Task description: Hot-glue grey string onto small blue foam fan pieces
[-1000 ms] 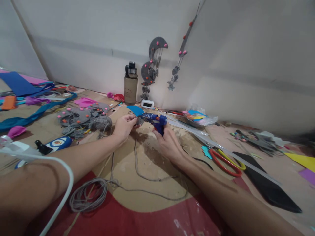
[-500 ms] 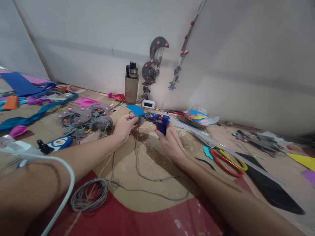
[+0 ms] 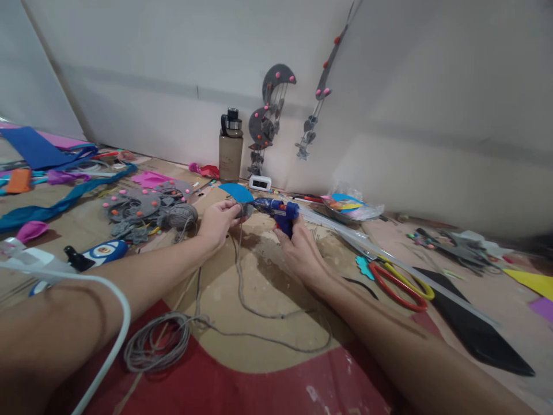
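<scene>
My right hand [image 3: 298, 248] is wrapped round the grip of a blue glue gun [image 3: 277, 210] whose nozzle points left. My left hand [image 3: 218, 222] pinches a small grey piece with a blue cut-out shape [image 3: 235, 192] on top, held right at the nozzle. A grey cord [image 3: 242, 288] hangs from the piece and runs back across the cardboard floor to a loose coil [image 3: 155, 346] near me.
A brown bottle [image 3: 230, 148] and a small white clock [image 3: 260, 183] stand by the wall, with grey felt mobiles [image 3: 270, 109] hung above. Grey felt pieces and a yarn ball [image 3: 179, 216] lie left. Red-and-yellow scissors [image 3: 400, 285], a long ruler and a black sheet [image 3: 470, 328] lie right.
The glue gun and my right hand have shifted slightly right and up. My left hand stays pinched on the piece at the nozzle.
</scene>
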A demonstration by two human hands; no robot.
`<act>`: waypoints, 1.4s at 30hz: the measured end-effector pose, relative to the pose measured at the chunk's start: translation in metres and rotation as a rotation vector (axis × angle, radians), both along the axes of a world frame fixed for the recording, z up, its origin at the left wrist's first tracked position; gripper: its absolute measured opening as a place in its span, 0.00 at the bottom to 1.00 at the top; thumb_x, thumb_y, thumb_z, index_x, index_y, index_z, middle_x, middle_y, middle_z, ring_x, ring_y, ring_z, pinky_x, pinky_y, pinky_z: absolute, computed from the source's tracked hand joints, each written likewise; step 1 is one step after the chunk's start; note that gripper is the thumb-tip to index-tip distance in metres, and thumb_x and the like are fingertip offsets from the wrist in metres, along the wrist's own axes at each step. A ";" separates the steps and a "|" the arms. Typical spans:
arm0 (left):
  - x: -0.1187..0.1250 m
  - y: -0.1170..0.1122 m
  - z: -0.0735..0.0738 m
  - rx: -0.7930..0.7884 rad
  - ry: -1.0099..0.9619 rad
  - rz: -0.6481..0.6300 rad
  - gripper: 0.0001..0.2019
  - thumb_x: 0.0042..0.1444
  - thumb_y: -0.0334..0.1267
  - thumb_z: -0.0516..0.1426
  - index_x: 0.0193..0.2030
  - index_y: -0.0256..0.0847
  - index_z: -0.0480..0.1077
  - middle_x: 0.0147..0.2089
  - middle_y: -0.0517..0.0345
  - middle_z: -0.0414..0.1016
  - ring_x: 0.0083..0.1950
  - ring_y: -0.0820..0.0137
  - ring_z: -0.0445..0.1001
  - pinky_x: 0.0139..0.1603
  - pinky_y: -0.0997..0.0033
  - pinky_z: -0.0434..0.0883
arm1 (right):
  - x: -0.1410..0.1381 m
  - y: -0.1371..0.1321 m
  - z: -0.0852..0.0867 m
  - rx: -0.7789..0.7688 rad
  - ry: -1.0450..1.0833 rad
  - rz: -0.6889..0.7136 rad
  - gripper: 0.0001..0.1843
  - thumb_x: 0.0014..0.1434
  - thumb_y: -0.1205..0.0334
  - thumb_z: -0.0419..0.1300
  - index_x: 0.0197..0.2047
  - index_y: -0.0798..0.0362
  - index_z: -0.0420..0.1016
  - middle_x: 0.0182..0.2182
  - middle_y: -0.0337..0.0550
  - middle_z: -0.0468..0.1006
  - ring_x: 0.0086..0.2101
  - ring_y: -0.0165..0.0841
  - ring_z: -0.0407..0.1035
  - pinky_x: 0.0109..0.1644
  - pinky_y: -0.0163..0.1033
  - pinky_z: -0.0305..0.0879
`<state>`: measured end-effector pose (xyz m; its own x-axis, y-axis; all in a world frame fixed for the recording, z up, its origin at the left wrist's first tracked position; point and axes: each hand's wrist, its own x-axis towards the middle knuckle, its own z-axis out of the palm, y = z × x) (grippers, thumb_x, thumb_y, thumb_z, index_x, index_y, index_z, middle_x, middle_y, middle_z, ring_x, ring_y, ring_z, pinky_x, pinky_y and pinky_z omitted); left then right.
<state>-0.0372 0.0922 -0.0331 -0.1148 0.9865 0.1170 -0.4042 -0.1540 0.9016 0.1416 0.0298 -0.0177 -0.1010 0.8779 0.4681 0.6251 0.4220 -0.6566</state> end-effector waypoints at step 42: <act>-0.001 -0.005 0.007 -0.003 -0.050 -0.041 0.07 0.41 0.33 0.63 0.26 0.33 0.69 0.28 0.57 0.72 0.29 0.75 0.72 0.37 0.67 0.75 | 0.000 0.000 -0.001 0.053 0.023 -0.040 0.20 0.56 0.60 0.52 0.51 0.54 0.62 0.45 0.52 0.71 0.43 0.42 0.66 0.49 0.49 0.61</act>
<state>-0.0380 0.0869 -0.0261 -0.0799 0.9908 0.1093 -0.4547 -0.1338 0.8806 0.1417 0.0301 -0.0185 -0.0550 0.8550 0.5157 0.6268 0.4316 -0.6487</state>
